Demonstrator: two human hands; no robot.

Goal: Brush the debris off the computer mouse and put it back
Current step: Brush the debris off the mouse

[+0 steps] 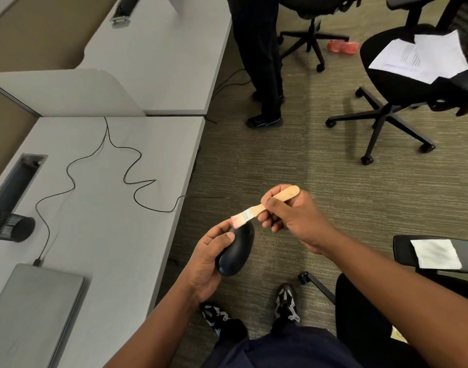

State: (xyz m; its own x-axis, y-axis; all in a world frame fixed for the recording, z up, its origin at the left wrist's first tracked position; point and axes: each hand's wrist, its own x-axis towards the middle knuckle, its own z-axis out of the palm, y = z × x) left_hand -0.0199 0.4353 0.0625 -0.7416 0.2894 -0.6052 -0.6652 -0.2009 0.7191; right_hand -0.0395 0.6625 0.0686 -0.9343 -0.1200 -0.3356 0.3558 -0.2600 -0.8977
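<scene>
The brushing step was under way. The smooth black oval computer mouse [237, 251] was off the pale grey desk [137, 166] and held in the air over the carpet, just beyond the desk's right edge and in front of the person's knees. The left hand [210, 258] cupped it from the left side, fingers wrapped beneath and the thumb pressed on its upper shell. The right hand [291, 216] pinched the handle of a small flat paintbrush with a light wooden handle [264, 207] between thumb and curled fingers, with the pale bristles touching the mouse's far end, where the thin black cable [132, 173] left it.

No debris could be made out on the dark shell, so how clean it already was could not be told. By my reading the cleaning was in its middle stretch: only the front tip was being swept, and the return of the mouse to the desk was not yet done.

The mouse's long axis ran from near-left to far-right, slightly tilted, its cable end pointing away from the person and up toward the brush. The cable trailed back across the desk's right edge and wandered in loose curves toward a closed silver laptop [34, 312] at the near-left corner.
</scene>
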